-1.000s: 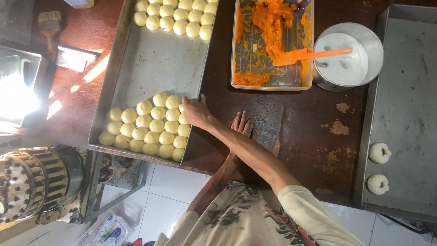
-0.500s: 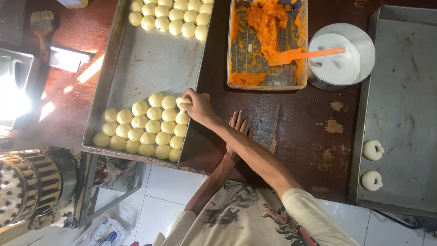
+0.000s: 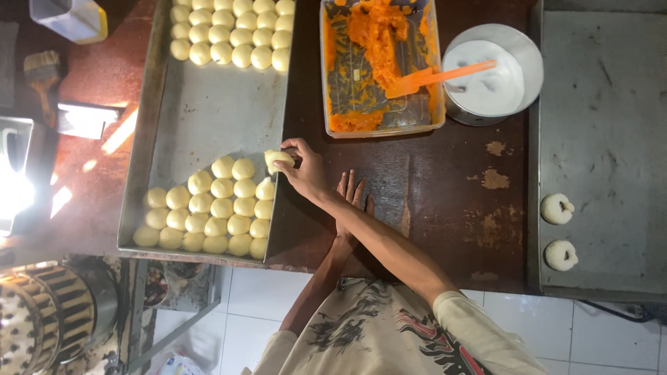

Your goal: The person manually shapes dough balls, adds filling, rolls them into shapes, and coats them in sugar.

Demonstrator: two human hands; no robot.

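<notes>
My right hand (image 3: 306,173) reaches across to the left and pinches a pale yellow dough ball (image 3: 276,160) at the right rim of a metal tray (image 3: 208,118). Just below the ball, a packed cluster of dough balls (image 3: 208,212) fills the tray's near corner. Another cluster of balls (image 3: 233,31) lies at the tray's far end. My left hand (image 3: 352,194) rests flat on the dark brown table (image 3: 431,201) with fingers apart, partly hidden under my right forearm.
A clear tub of orange filling (image 3: 379,62) with an orange spatula (image 3: 438,75) stands beyond my hands, next to a metal bowl of white powder (image 3: 493,73). A second tray (image 3: 604,139) on the right holds two white dough pieces (image 3: 558,208). A brush (image 3: 43,73) lies far left.
My right hand has lifted slightly from the cluster and now holds one dough ball at the tray's rim. My left hand has stayed flat on the table.
</notes>
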